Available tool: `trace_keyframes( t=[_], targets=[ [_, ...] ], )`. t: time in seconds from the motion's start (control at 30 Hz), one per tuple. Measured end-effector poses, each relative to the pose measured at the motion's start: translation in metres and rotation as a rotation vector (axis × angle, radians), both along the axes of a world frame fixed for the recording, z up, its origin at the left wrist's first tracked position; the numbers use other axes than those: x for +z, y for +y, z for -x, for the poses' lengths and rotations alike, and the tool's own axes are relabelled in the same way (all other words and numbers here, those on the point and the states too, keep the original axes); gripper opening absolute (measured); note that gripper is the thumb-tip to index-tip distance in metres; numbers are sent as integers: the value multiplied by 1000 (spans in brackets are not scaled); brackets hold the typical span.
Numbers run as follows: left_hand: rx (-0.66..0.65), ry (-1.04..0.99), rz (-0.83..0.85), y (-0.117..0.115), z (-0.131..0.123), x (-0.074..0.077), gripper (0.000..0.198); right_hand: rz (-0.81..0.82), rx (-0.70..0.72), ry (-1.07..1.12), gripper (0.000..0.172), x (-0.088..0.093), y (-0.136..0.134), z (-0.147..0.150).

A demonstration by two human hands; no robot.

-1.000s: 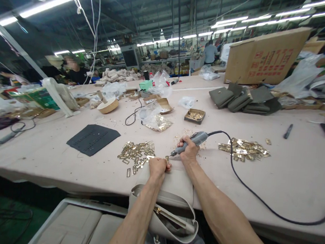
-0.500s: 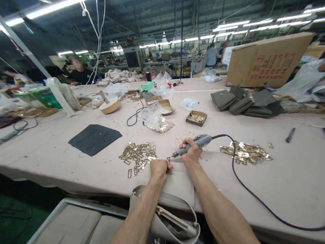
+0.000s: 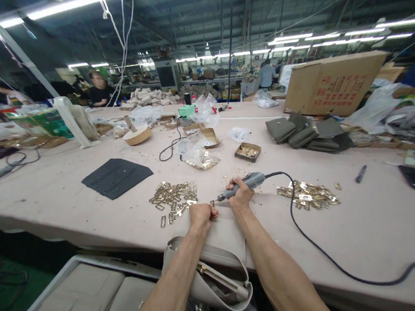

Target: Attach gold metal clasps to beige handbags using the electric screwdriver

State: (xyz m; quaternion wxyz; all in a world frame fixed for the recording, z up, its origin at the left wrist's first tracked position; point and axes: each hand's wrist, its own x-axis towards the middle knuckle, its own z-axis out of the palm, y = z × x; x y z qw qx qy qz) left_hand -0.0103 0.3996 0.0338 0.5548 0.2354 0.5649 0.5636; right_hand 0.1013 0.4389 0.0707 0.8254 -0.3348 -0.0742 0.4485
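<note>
Fingers of the right hand (image 3: 241, 194) wrap a rotary tool (image 3: 240, 185); the left hand (image 3: 202, 214) pinches something hidden atop the handbag (image 3: 216, 254).

bright overhead tube lights (image 3: 71, 3), sharp centre, edges bent by wide-angle distortion.

Left hand (image 3: 201, 213) fisted, right hand (image 3: 241, 196) curled in a grip, both forearms extended forward

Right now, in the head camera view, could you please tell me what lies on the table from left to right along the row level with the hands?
Dark panel → loose pile of brass fittings → left hand → right hand gripping the grey corded rotary tool → second brass pile → black pen.
</note>
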Motion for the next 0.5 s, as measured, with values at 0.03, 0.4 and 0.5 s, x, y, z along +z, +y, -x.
trace_keyframes(
  t=[0.03, 0.4, 0.5],
  targets=[
    [0, -4, 1, 0, 0, 0, 14, -2, 0, 6, 26, 0, -1, 0],
    [14, -46, 31, 0, 4, 1, 24, 7, -43, -20, 26, 3, -4, 8],
    [15, -70, 34, 0, 6, 2, 24, -2, -69, -29, 29, 6, -5, 4]
  ],
)
